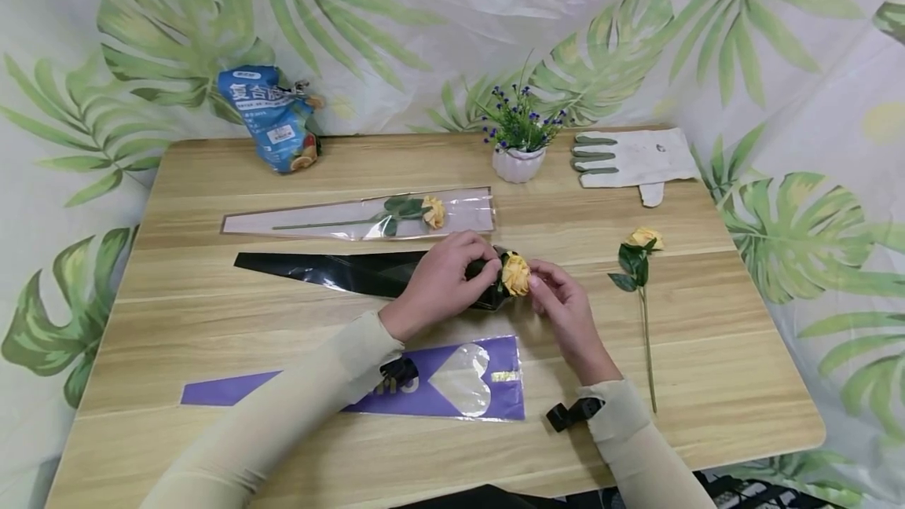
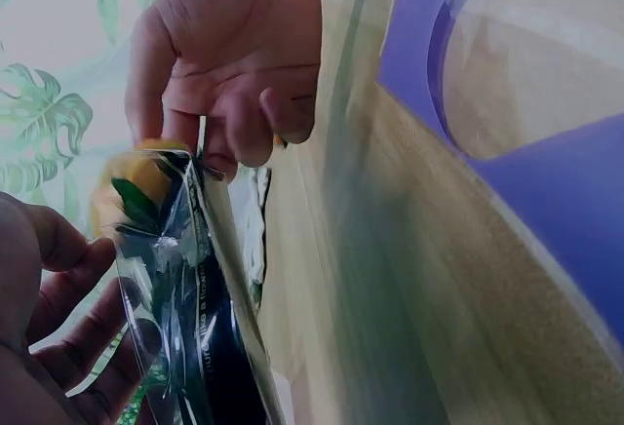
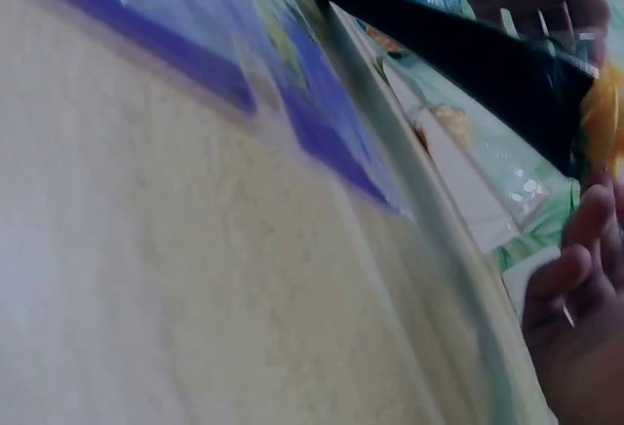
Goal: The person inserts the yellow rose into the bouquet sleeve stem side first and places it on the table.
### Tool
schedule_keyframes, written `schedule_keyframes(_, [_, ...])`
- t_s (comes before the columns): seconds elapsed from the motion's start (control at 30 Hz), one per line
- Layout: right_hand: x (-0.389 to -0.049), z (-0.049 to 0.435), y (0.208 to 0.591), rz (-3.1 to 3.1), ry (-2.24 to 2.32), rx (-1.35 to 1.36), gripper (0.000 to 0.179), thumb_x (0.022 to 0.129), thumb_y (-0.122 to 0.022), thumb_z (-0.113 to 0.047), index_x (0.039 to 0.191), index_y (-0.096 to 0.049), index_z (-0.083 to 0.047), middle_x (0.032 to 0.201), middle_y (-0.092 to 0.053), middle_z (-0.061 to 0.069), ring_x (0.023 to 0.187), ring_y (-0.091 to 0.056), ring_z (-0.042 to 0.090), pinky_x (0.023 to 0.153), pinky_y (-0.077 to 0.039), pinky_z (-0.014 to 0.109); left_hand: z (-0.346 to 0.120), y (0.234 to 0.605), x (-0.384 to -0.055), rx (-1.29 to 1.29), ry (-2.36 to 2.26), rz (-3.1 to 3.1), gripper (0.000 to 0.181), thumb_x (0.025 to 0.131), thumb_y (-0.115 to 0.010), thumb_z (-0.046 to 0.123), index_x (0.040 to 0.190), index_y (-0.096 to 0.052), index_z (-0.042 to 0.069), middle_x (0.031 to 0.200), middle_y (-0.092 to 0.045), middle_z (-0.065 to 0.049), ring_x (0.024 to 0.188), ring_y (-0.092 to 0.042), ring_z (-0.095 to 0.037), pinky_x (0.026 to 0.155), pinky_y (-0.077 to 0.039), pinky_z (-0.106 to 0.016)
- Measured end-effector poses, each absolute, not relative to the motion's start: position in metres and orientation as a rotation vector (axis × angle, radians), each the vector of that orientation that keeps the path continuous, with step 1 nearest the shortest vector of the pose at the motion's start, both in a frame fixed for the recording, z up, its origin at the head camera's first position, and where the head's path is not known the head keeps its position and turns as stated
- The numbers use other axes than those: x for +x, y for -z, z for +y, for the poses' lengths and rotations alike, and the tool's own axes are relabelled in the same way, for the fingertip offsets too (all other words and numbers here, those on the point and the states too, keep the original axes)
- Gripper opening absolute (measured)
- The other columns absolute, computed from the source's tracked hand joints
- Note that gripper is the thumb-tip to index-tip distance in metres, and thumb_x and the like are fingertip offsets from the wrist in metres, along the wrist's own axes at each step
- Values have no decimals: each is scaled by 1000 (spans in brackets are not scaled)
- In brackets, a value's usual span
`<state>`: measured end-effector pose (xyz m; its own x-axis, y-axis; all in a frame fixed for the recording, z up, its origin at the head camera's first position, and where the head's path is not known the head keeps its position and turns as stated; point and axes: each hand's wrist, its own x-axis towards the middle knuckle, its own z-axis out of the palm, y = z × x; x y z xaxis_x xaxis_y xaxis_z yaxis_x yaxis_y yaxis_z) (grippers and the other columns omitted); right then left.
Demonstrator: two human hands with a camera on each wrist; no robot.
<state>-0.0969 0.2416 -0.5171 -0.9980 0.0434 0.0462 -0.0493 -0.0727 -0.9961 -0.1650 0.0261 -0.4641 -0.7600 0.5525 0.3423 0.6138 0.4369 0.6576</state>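
Observation:
A yellow rose (image 1: 515, 273) lies inside a black flower sleeve (image 1: 368, 273), its bloom at the sleeve's wide mouth. Near that mouth my left hand (image 1: 452, 277) pinches the sleeve's edge. In the left wrist view the sleeve (image 2: 195, 289) has a clear shiny front and a dark printed back; green leaves (image 2: 136, 203) show by the bloom. My right hand (image 1: 566, 316) pinches the bloom at its outer side with thumb and fingers. The rose's stem is hidden. From the right wrist, the bloom (image 3: 603, 118) appears between both hands.
Behind lies a clear sleeve (image 1: 318, 210) holding another yellow rose (image 1: 434, 212). A purple sleeve (image 1: 505, 383) with a heart window lies in front, partly under the left forearm. A loose rose (image 1: 642, 281) lies right. A blue bag (image 1: 272, 120), potted plant (image 1: 519, 163) and glove (image 1: 643, 157) line the back.

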Motion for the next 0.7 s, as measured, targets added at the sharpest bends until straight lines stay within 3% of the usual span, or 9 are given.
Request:
schedule_keyframes(0.1, [-97, 239, 516, -2082, -2191, -62, 28, 97, -71, -14, 118, -64, 3, 99, -64, 12, 76, -57, 19, 65, -49, 25, 28, 464, -164, -1093, 1229, -2595, 16, 98, -62, 24, 95, -75, 15, 102, -65, 5, 97, -59, -14, 85, -47, -33])
schedule_keyframes(0.27, [-96, 235, 512, -2109, -2070, -79, 24, 93, -76, -14, 108, -69, 4, 95, -69, 17, 73, -62, 29, 65, -53, 28, 31, 463, -163, -1105, 1212, -2614, 18, 100, -61, 26, 97, -75, 15, 102, -64, 5, 96, -58, -13, 84, -47, -32])
schedule_keyframes(0.47, [-92, 237, 513, -2132, -2079, 141, 25, 98, -67, -4, 122, -68, 4, 119, -66, 20, 82, -64, 44, 77, -57, 37, 30, 461, -163, -1078, 1217, -2600, 16, 99, -63, 25, 95, -75, 15, 104, -65, 6, 101, -56, -14, 88, -46, -33])
schedule_keyframes(0.7, [-92, 237, 521, -2151, -2067, 428, 34, 97, -59, 9, 132, -60, 8, 130, -59, 20, 86, -67, 34, 80, -56, 32, 32, 461, -163, -1100, 1195, -2568, 18, 98, -64, 25, 91, -77, 16, 101, -63, 6, 92, -51, -13, 80, -42, -31])
